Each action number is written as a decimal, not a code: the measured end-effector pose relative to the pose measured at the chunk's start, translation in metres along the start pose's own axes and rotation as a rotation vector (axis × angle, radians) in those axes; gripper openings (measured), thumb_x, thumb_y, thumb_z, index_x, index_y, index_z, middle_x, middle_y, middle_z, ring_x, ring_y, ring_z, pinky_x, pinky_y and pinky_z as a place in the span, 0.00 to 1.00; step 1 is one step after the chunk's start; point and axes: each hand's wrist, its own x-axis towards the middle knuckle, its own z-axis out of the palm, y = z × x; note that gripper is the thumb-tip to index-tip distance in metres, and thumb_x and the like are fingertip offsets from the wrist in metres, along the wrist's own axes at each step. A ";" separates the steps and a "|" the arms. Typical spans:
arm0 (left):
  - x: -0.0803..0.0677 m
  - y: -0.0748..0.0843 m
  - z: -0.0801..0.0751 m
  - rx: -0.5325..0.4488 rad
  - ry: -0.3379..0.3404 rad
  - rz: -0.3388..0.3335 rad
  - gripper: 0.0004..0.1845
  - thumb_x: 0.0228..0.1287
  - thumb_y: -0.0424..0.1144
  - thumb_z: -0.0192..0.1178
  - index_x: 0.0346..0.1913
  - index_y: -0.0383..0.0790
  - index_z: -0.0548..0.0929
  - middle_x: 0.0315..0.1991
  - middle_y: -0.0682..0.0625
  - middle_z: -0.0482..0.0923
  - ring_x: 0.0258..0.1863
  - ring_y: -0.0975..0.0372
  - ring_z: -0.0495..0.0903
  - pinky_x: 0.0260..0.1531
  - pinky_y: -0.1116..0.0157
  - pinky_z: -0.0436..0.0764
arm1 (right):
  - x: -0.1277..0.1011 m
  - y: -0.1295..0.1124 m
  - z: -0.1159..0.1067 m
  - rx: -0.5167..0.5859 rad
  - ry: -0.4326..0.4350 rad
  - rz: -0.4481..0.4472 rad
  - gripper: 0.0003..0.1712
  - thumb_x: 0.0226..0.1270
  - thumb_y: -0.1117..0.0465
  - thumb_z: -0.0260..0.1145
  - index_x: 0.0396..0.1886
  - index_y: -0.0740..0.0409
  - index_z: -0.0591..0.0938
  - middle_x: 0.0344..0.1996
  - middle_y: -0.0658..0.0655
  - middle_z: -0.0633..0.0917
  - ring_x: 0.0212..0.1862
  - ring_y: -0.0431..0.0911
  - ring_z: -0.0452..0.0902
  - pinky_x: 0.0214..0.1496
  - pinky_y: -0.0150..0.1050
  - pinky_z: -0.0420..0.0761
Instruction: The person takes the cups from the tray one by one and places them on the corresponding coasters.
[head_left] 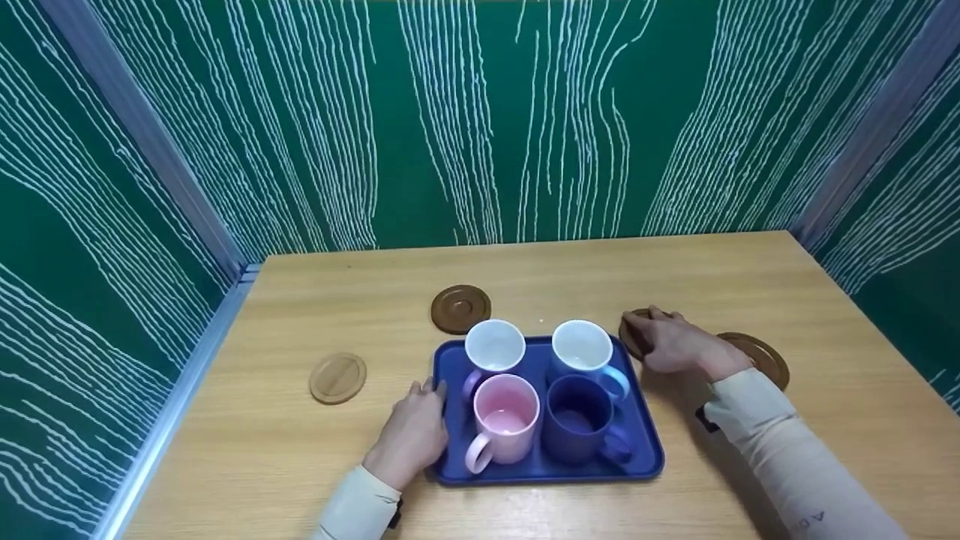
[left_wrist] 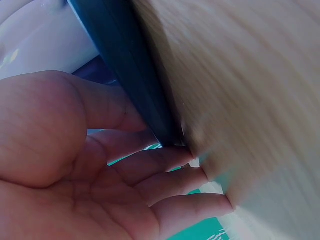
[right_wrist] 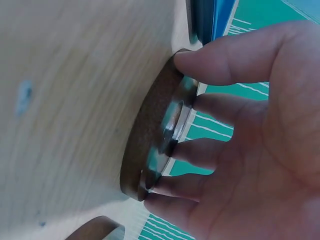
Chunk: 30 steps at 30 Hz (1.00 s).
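A blue tray point(head_left: 645, 442) holds two white mugs point(head_left: 495, 343) at the back, a pink mug point(head_left: 506, 412) and a dark blue mug point(head_left: 576, 420) in front. My left hand point(head_left: 416, 431) rests against the tray's left edge point(left_wrist: 135, 75). Its thumb lies over the rim and its straight fingers point(left_wrist: 165, 182) touch the table beside it. My right hand point(head_left: 671, 341) grips a dark brown coaster point(head_left: 630, 330) just right of the tray. Its thumb and curled fingers point(right_wrist: 215, 150) clasp the coaster's rim point(right_wrist: 150, 130), which is mostly hidden in the head view.
On the wooden table point(head_left: 675, 270) lie another dark coaster point(head_left: 460, 308) behind the tray, a light bamboo coaster point(head_left: 337, 377) at the left and a brown coaster point(head_left: 761, 356) beside my right wrist. Green patterned walls enclose the table on three sides.
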 end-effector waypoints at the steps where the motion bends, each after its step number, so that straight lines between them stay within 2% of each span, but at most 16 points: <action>1: 0.000 0.000 0.000 -0.002 -0.004 -0.003 0.25 0.64 0.25 0.54 0.64 0.20 0.77 0.63 0.24 0.75 0.63 0.32 0.75 0.55 0.37 0.79 | 0.001 0.000 0.000 -0.003 0.005 -0.004 0.51 0.55 0.65 0.63 0.83 0.57 0.60 0.76 0.82 0.55 0.72 0.82 0.52 0.61 0.72 0.71; 5: 0.002 -0.001 0.001 -0.003 -0.017 -0.010 0.25 0.64 0.25 0.54 0.64 0.20 0.77 0.64 0.24 0.75 0.66 0.32 0.73 0.58 0.36 0.77 | 0.005 0.001 -0.001 -0.008 0.023 -0.023 0.49 0.57 0.64 0.62 0.82 0.60 0.61 0.74 0.82 0.58 0.71 0.82 0.56 0.62 0.70 0.71; 12: 0.001 -0.001 0.001 0.007 -0.006 -0.002 0.25 0.64 0.25 0.55 0.64 0.21 0.77 0.63 0.24 0.75 0.64 0.32 0.74 0.56 0.36 0.78 | 0.013 0.001 -0.007 0.033 -0.006 0.021 0.47 0.63 0.62 0.61 0.83 0.56 0.59 0.76 0.79 0.57 0.73 0.78 0.55 0.66 0.72 0.68; 20: 0.001 -0.001 0.002 0.013 0.005 0.000 0.24 0.64 0.26 0.56 0.64 0.21 0.78 0.63 0.24 0.75 0.63 0.31 0.75 0.55 0.37 0.79 | 0.030 0.004 -0.013 0.012 -0.027 0.019 0.49 0.59 0.62 0.61 0.83 0.57 0.58 0.73 0.80 0.60 0.65 0.72 0.67 0.62 0.65 0.72; 25: 0.000 0.000 0.001 0.013 0.012 0.004 0.23 0.66 0.26 0.54 0.64 0.21 0.78 0.63 0.24 0.76 0.63 0.31 0.75 0.55 0.36 0.79 | 0.040 0.004 -0.015 0.008 -0.021 0.016 0.47 0.62 0.62 0.58 0.83 0.58 0.58 0.74 0.81 0.60 0.69 0.74 0.64 0.66 0.69 0.69; 30: 0.001 0.000 0.000 0.020 0.025 0.016 0.24 0.64 0.26 0.56 0.63 0.20 0.78 0.62 0.24 0.76 0.62 0.31 0.76 0.54 0.36 0.79 | 0.047 -0.001 -0.016 0.027 -0.009 0.040 0.46 0.66 0.58 0.60 0.83 0.57 0.57 0.75 0.78 0.59 0.73 0.75 0.59 0.70 0.72 0.64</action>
